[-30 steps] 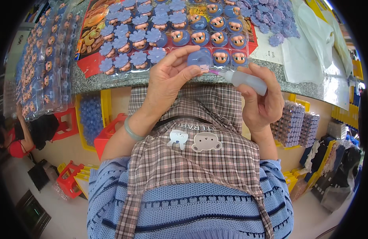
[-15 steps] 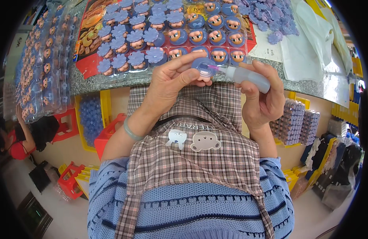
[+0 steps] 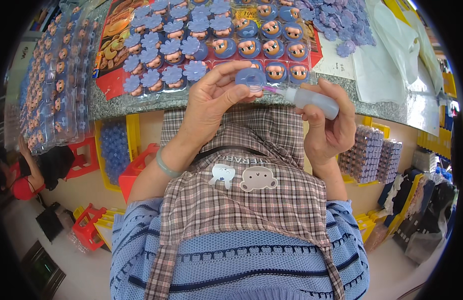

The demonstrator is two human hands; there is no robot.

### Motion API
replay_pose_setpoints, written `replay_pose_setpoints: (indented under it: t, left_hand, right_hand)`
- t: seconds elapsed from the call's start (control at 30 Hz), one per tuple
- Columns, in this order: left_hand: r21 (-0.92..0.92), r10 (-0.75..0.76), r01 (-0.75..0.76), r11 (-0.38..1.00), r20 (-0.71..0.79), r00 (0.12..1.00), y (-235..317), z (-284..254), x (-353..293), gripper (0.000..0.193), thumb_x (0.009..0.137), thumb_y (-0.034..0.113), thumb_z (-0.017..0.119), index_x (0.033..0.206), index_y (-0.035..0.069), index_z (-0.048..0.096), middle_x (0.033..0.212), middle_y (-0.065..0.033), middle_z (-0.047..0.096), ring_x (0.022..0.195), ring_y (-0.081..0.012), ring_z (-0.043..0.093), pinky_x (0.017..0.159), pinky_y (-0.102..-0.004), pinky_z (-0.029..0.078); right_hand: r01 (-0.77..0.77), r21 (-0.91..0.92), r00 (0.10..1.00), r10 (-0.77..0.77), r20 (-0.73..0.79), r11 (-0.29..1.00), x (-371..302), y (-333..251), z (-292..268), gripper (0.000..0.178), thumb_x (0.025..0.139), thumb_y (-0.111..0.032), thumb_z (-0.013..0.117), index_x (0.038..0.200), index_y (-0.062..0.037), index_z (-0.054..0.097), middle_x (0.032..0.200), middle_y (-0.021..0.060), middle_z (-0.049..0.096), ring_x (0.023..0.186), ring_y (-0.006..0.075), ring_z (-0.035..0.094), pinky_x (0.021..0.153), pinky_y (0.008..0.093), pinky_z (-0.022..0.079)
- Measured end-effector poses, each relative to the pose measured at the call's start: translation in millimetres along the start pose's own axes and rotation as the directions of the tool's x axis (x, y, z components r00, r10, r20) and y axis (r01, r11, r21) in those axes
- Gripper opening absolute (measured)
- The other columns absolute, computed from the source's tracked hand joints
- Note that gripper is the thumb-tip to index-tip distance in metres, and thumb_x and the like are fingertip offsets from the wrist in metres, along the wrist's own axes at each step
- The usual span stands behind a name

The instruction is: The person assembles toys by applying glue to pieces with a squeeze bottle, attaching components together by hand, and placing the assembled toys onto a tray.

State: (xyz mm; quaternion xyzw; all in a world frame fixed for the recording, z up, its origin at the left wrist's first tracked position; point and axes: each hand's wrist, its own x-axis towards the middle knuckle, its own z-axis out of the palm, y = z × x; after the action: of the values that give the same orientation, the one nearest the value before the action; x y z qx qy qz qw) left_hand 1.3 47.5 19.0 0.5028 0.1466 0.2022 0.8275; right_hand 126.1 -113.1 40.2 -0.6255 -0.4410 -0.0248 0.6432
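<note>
Between the thumb and fingers of my left hand (image 3: 214, 95) is a blue doll head (image 3: 250, 77), its round, ring-like top turned up. My right hand (image 3: 334, 117) is wrapped round a translucent squeeze bottle (image 3: 314, 102) that lies nearly level. The bottle's thin pinkish nozzle points left and reaches the rim of the doll head; whether it touches cannot be made out. Just beyond my hands a clear plastic tray (image 3: 156, 92) holds rows of doll heads. Those on its left carry blue flower pieces (image 3: 172, 75); those on its right show faces and blue hoods.
A heap of loose blue-violet flower pieces (image 3: 336, 20) lies at the back right beside white plastic bags (image 3: 386, 55). Stacked trays of doll heads (image 3: 56, 75) stand at the left. Below the counter are a yellow crate (image 3: 114, 150) and red stools (image 3: 136, 167). Another person's arm (image 3: 34, 165) shows far left.
The doll head has shifted slightly left in my left hand and its top has tilted. The bottle's nozzle has dropped a little, from over the top toward its right rim.
</note>
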Motion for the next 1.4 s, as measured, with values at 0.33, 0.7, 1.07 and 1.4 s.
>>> replay_pose_setpoints:
  t: [0.33, 0.7, 1.07, 1.4]
  left_hand:
    - [0.035, 0.040, -0.040, 0.999, -0.012, 0.999, -1, 0, 2, 0.044, 0.090, 0.010, 0.064, 0.128, -0.003, 0.047, 0.112, -0.0144, 0.063, 0.096, -0.0199, 0.065, 0.086, -0.0306, 0.053]
    - [0.017, -0.018, 0.018, 1.000, -0.013, 1.000, -4, 0, 6, 0.046, 0.090, 0.017, 0.065, 0.127, -0.002, 0.047, 0.114, -0.0162, 0.062, 0.095, -0.0247, 0.066, 0.083, -0.0305, 0.055]
    - [0.038, -0.045, 0.045, 0.998, -0.002, 0.999, -3, 1, 6, 0.045, 0.089, 0.019, 0.066, 0.125, -0.001, 0.049, 0.114, -0.0151, 0.063, 0.094, -0.0250, 0.067, 0.081, -0.0301, 0.056]
    - [0.018, -0.066, 0.066, 0.998, -0.029, 0.997, -6, 0, 4, 0.044, 0.089, 0.018, 0.066, 0.125, -0.001, 0.049, 0.114, -0.0149, 0.063, 0.094, -0.0249, 0.067, 0.081, -0.0302, 0.056]
  right_hand:
    - [0.006, -0.057, 0.999, -0.003, 0.047, 0.998, 6, 1, -4, 0.038, 0.083, -0.011, 0.073, 0.113, 0.0050, 0.058, 0.093, 0.0162, 0.067, 0.079, 0.0206, 0.066, 0.064, 0.0272, 0.051]
    - [-0.388, 0.409, 0.915, 0.397, 0.067, 0.826, 14, 22, -21, 0.035, 0.084, 0.000, 0.066, 0.115, 0.0022, 0.051, 0.100, 0.0133, 0.060, 0.075, 0.0191, 0.064, 0.060, 0.0244, 0.053]
    - [-0.682, -0.170, 0.724, 0.689, -0.027, 0.711, 52, 94, -81, 0.028, 0.080, -0.007, 0.070, 0.102, -0.0023, 0.053, 0.083, 0.0065, 0.063, 0.072, 0.0127, 0.064, 0.062, 0.0277, 0.050]
    - [-0.209, -0.798, 0.978, 0.097, -0.187, 0.565, 75, 148, -86, 0.020, 0.082, -0.013, 0.069, 0.096, -0.0016, 0.059, 0.074, 0.0029, 0.061, 0.062, 0.0113, 0.058, 0.057, 0.0279, 0.046]
